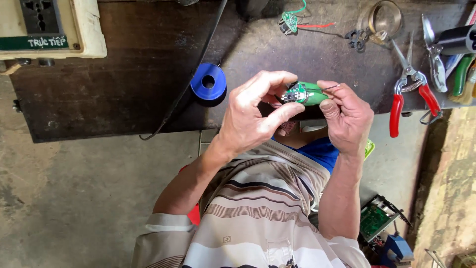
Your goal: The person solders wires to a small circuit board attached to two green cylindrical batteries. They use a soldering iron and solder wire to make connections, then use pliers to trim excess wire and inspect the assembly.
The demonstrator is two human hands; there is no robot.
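Note:
Both hands are raised over the front edge of a dark wooden workbench (124, 89). Between them is a small green battery-like pack (313, 94) with a tiny circuit board (294, 94) at its left end. My left hand (250, 116) pinches the board end between thumb and fingers. My right hand (349, 116) grips the green body from the right, and a thin wire sticks out above its fingers.
On the bench lie a blue spool (208, 82), a black cable (198, 64), a second small board with red and green wires (290, 21), a tape roll (384, 17), red-handled snips (411, 84) and other tools at the right edge. A cream socket box (49, 25) sits top left. A green circuit board (374, 218) lies on the floor.

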